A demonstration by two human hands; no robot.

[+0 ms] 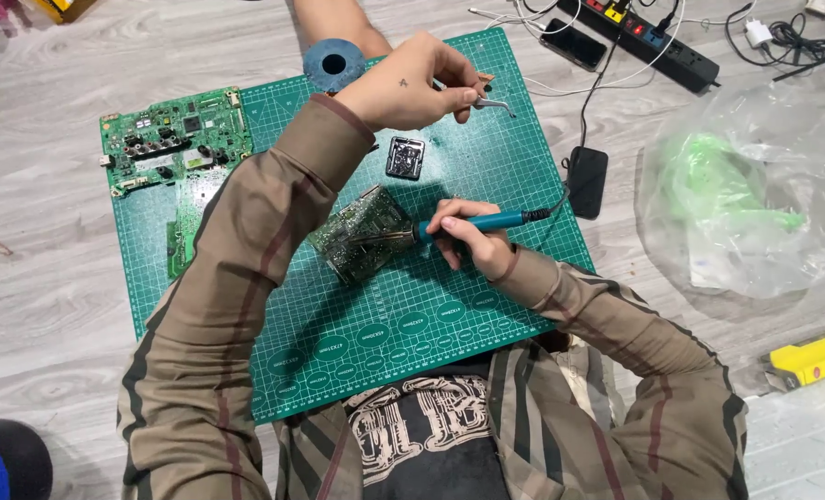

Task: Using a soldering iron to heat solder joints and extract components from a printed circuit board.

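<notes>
Right hand [468, 236] grips the soldering iron [486, 222] by its teal handle, tip on the tilted circuit board [361, 231]; the board looks thin, rigid, fragile, best held by its edges. Left hand [403, 88] pinches tweezers [491, 102].

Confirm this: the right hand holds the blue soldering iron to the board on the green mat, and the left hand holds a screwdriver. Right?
Not quite. In the head view the left hand holds bent tweezers, not a screwdriver. The rest stands: the right hand holds the blue soldering iron to the board on the green mat.
</notes>
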